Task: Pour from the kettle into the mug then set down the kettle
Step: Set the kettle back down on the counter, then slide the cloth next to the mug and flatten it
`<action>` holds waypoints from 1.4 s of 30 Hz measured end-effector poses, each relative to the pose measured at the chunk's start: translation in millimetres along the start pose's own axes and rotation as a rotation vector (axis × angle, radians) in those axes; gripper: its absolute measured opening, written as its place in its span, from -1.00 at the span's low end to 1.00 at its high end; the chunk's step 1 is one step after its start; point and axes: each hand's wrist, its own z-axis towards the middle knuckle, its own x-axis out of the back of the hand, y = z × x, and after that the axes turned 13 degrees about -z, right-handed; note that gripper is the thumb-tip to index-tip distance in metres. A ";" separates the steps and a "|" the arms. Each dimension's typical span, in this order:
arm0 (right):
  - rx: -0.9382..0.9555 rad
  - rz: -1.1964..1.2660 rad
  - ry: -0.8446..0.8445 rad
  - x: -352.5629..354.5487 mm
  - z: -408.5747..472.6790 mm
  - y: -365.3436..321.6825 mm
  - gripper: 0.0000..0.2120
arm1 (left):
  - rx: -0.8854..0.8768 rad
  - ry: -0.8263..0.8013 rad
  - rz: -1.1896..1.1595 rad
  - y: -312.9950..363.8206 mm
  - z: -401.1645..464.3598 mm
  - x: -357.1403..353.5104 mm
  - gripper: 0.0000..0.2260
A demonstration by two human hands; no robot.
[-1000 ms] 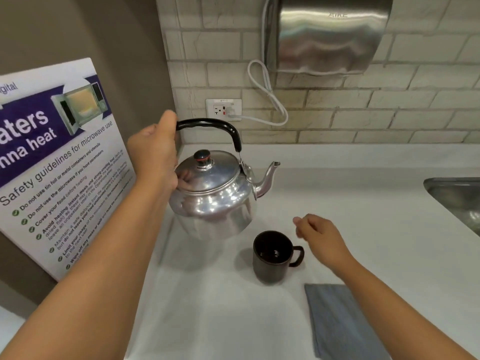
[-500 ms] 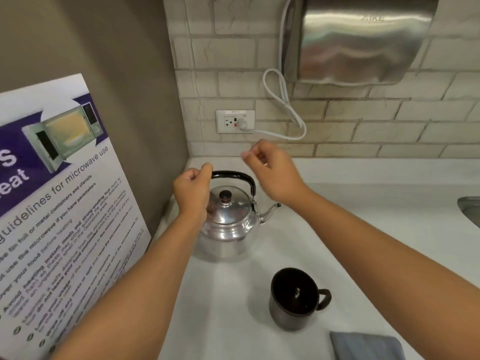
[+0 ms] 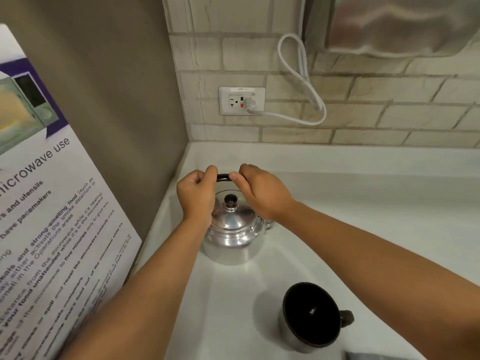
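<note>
A shiny metal kettle (image 3: 231,235) with a black arched handle and a dark lid knob stands upright on the white counter (image 3: 363,203) in the back left corner. My left hand (image 3: 196,196) is closed on the left end of the handle. My right hand (image 3: 259,190) grips the right part of the same handle, and its forearm hides most of the spout. A dark mug (image 3: 311,318) stands on the counter nearer to me and to the right, handle pointing right, with dark liquid inside.
A microwave safety poster (image 3: 52,216) leans against the left wall. On the brick wall are a socket (image 3: 242,100) with a white cord (image 3: 298,81) and a steel dispenser (image 3: 405,24). A grey cloth corner (image 3: 363,356) shows at the bottom edge.
The kettle went from held up beside the mug to standing in the back corner. My right hand rose from near the mug and closed on the handle beside my left hand.
</note>
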 end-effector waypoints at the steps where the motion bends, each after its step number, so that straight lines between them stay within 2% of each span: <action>1: -0.002 -0.010 0.007 -2.5 1.7 2.0 -0.63 | -0.016 0.005 0.015 -1.3 0.8 -0.6 -0.58; 6: -0.048 -0.001 -0.026 -8.6 14.7 11.3 -0.63 | -0.060 0.020 0.261 -8.6 10.1 -5.1 -0.54; 9: -0.063 -0.001 -0.056 -11.1 22.8 16.7 -0.65 | -0.110 -0.031 0.430 -12.6 23.2 -3.2 -0.44; 13: -0.083 -0.042 -0.151 -16.5 32.2 25.7 -0.65 | -0.121 -0.125 0.578 -16.6 41.9 -1.5 -0.47; 16: -0.111 -0.043 -0.205 -21.8 37.1 31.8 -0.63 | -0.061 -0.194 0.697 -22.0 53.4 -2.2 -0.44; 20: -0.182 -0.015 -0.251 -32.0 38.4 38.1 -0.61 | 0.114 -0.301 0.861 -26.8 66.3 -2.3 -0.42; 24: -0.252 0.013 -0.326 -39.6 40.5 42.1 -0.59 | 0.234 -0.369 0.916 -31.4 70.6 -1.7 -0.44; 28: -0.292 -0.025 -0.343 -33.7 37.8 40.3 -0.57 | 0.259 -0.405 0.976 -22.5 67.0 -2.8 -0.43; 30: -0.312 -0.053 -0.304 -20.6 30.9 36.8 -0.53 | 0.179 -0.393 1.037 -9.9 62.1 -4.9 -0.40; 32: -0.332 -0.021 -0.222 2.4 16.8 32.2 -0.55 | -0.006 -0.350 1.000 5.4 52.8 -4.0 -0.43; 35: -0.342 0.057 -0.055 47.2 -24.5 27.6 -0.67 | -0.257 -0.270 0.721 27.2 18.0 8.5 -0.60; 38: -0.383 0.176 0.080 84.8 -98.8 25.0 -0.80 | -0.443 -0.310 0.554 33.5 -42.4 30.8 -0.69; 40: -0.450 0.154 0.166 93.9 -161.4 25.8 -0.86 | -0.451 -0.359 0.498 25.4 -87.1 50.0 -0.73; 42: -0.547 0.103 0.191 87.6 -227.9 26.6 -0.88 | -0.377 -0.417 0.513 8.6 -129.1 73.1 -0.77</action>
